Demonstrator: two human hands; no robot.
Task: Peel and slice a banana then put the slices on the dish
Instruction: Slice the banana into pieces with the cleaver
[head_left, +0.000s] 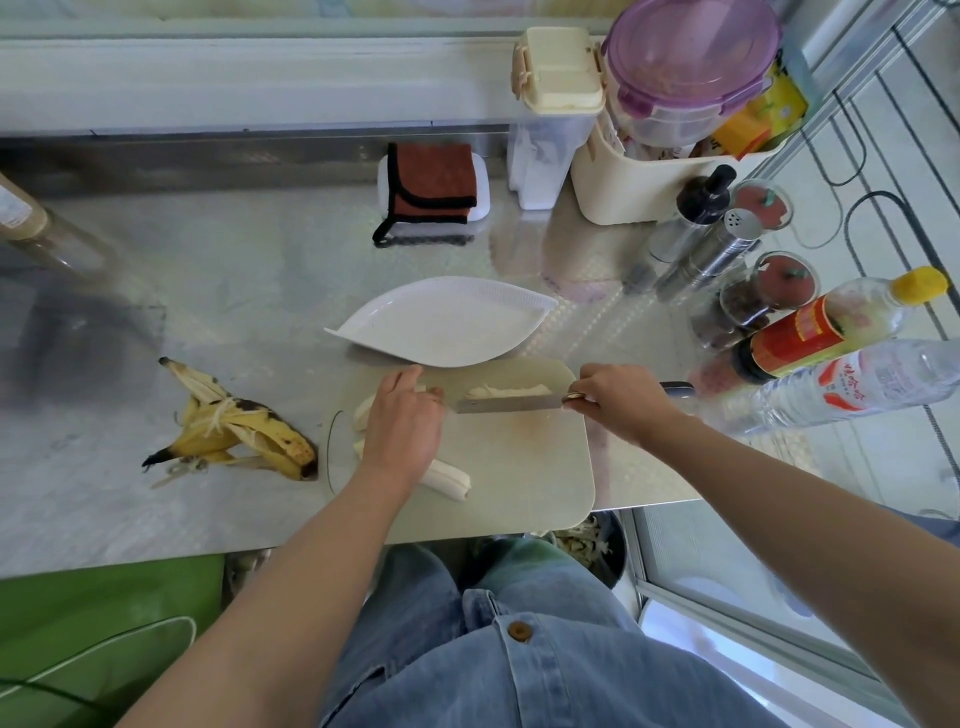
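- A pale cutting board (519, 467) lies on a steel counter (234, 291) in front of a seated person in blue jeans (519, 649). Clock directions below centre on the board, with 12 pointing away from the person.
- The left hand (402, 421) lies palm down at 9 o'clock on the board, over peeled banana pieces. Its fingers are close together and reach toward 12. I cannot tell whether they grip the fruit underneath.
- One banana piece (363, 410) shows from under that hand's left edge. A second banana length (449, 478) sticks out near the wrist, toward 7 o'clock.
- The right hand (618, 397), at 2 o'clock, has its fingers clamped around the handle of a knife (506, 404). The blade points toward 9 o'clock, with its tip near the left fingertips.
- A third banana strip (511, 389) lies just beyond the blade, toward 12 o'clock.
- A white leaf-shaped dish (447, 322) sits at 12 o'clock, its near rim overlapping the board's far edge. No fruit is on it.
- The banana peel (239, 426), yellow with dark spots, lies splayed on the counter at 9 o'clock, apart from the board.
- A brown cloth (434, 182) rests on a small white tray farther off at 12 o'clock.
- At 2 to 3 o'clock are a yellow-capped bottle (841, 322), a clear bottle (857, 384) and a steel shaker (722, 244).
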